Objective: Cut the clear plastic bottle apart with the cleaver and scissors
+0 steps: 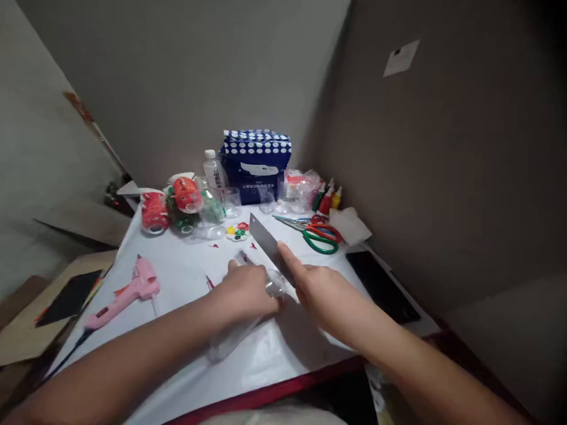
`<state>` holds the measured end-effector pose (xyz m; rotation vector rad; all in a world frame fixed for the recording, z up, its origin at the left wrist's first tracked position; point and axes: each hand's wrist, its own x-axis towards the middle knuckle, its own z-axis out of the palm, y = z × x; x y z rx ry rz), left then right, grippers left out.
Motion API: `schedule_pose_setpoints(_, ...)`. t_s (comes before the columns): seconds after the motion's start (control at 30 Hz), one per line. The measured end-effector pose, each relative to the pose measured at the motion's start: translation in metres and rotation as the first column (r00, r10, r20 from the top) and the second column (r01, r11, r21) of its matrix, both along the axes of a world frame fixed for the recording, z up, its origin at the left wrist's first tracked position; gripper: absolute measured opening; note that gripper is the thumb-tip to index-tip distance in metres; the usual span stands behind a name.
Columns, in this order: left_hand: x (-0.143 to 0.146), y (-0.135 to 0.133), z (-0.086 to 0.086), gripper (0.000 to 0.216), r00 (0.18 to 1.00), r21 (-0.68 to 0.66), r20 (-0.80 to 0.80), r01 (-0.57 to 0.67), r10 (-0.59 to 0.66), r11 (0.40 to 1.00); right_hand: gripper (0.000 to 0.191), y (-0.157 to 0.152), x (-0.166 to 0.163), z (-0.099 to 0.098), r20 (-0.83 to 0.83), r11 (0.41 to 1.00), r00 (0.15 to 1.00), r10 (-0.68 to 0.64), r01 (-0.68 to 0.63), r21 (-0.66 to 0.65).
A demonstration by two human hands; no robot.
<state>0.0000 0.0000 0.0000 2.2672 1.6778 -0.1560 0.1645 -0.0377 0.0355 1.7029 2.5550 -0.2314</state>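
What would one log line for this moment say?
left hand: holding clear bottle down on table | right hand: gripping cleaver, blade at bottle | nearby: pink glue gun, scissors

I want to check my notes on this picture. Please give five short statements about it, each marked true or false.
The right hand holds a knife with a wide blade. True.
The left hand grips a clear plastic bottle lying on the table. True.
The pink glue gun lies to the right of both hands. False: it lies to their left.
The scissors are in the left hand. False: they lie on the table, behind the right hand.
A blue box with white dots stands at the back. True.
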Motion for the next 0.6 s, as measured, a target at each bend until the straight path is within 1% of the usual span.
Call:
schedule_pose_setpoints(0.13, -0.003, 0.008, -0.003, 0.058, 1.0, -0.027, -0.004, -0.017, 0.017, 0.999, 0.092, -0.022, 0.013, -0.03, 0.002, 0.998, 1.0, 0.012, -0.012, 0.069)
schedule_pose_setpoints(0.2, -0.005, 0.011, -0.005, 0.059, 1.0, -0.019, 0.003, 0.001, -0.001, 1.0, 0.1, -0.039, 0.026, -0.045, -0.006, 0.992, 0.999, 0.031, -0.03, 0.122)
schedule_pose_setpoints(0.23, -0.005, 0.012, -0.006, 0.06, 1.0, -0.014, 0.005, 0.016, -0.016, 1.0, 0.101, -0.047, 0.032, -0.051, -0.012, 0.989, 1.0, 0.007, -0.006, 0.146)
schedule_pose_setpoints(0.3, -0.006, 0.014, -0.008, 0.061, 0.999, -0.011, 0.007, 0.05, -0.05, 0.999, 0.103, -0.061, 0.044, -0.058, -0.026, 0.988, 1.0, 0.002, 0.002, 0.157)
schedule_pose_setpoints(0.37, -0.005, 0.014, -0.009, 0.057, 0.998, -0.018, 0.003, 0.07, -0.07, 0.997, 0.105, -0.067, 0.048, -0.058, -0.02, 0.988, 1.0, 0.007, -0.004, 0.157)
schedule_pose_setpoints(0.43, -0.003, 0.013, -0.008, 0.052, 0.998, -0.032, -0.01, 0.055, -0.055, 0.998, 0.106, -0.064, 0.045, -0.051, 0.008, 0.989, 1.0, 0.025, -0.026, 0.148)
schedule_pose_setpoints(0.53, 0.002, 0.011, -0.003, 0.049, 0.998, -0.014, -0.049, 0.038, -0.039, 0.999, 0.103, -0.043, 0.029, -0.033, 0.055, 0.989, 0.997, 0.052, -0.059, 0.135)
schedule_pose_setpoints(0.6, 0.003, 0.01, 0.0, 0.05, 0.997, -0.011, -0.061, 0.041, -0.041, 0.999, 0.095, -0.026, 0.015, -0.02, 0.074, 0.994, 0.996, 0.042, -0.049, 0.095)
